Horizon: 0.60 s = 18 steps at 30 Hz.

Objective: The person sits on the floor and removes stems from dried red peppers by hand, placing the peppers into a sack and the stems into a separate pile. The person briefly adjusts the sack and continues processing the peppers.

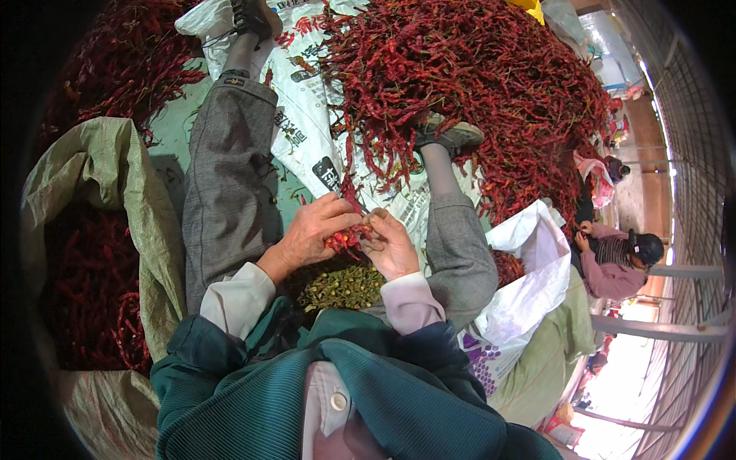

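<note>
My left hand (310, 233) holds several dried red chillies (348, 238) above my lap, fingers curled over them. Against the same chillies, the thumb and bent fingers of my right hand (394, 244) meet at the stem end; what exactly they pinch is mostly hidden. Just below both hands lies a heap of green-brown chilli stems (344, 287) between my legs. Beyond them, a large mound of dried red chillies (460, 69) spreads over white printed woven sacks (305, 115).
An open green woven sack (158, 253) with red chillies inside stands at my left. At my right is a white sack (529, 270), also containing chillies. More chillies (115, 63) lie at the far left. Another person (618, 261) sits at the right, hands at work.
</note>
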Available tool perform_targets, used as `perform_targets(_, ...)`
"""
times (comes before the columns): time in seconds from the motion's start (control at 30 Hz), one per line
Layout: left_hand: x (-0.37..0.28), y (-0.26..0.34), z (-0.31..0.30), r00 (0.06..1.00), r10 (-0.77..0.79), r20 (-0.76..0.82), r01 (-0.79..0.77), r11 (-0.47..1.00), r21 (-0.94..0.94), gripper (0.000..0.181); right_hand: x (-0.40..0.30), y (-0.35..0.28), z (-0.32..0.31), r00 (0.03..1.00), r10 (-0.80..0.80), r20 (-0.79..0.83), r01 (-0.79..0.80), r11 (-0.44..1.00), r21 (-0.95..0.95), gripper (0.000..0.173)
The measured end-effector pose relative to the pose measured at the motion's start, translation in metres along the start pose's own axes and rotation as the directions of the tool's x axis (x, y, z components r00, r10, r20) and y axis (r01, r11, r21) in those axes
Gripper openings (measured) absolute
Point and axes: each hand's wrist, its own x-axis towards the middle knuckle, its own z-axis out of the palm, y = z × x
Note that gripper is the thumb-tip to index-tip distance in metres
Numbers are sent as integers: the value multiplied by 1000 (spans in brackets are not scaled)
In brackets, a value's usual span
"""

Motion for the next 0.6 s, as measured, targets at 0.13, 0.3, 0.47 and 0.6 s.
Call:
perform_targets(0.13, -5, -2, 0, 1000, -8, 6, 8, 999, -38, 26, -7, -6, -16, 985, -164, 46, 161, 986, 51, 10)
perform_targets(0.3, -10, -12, 7, 864, -487, -126, 399, 816, -417, 16, 1, -30, -20, 943, -320, -94, 304, 940, -154, 8)
perform_targets(0.47, -9, -12, -5, 647, -732, 215, 596, 308, -742, 13, 15, -20, -15, 951, -277, -140, 254, 954, -160, 9)
perform_targets(0.6, -12, -15, 0, 625, -732, 272, 627, 263, -734, 15, 25, -6, -4, 951, -288, -114, 238, 915, -325, 10)
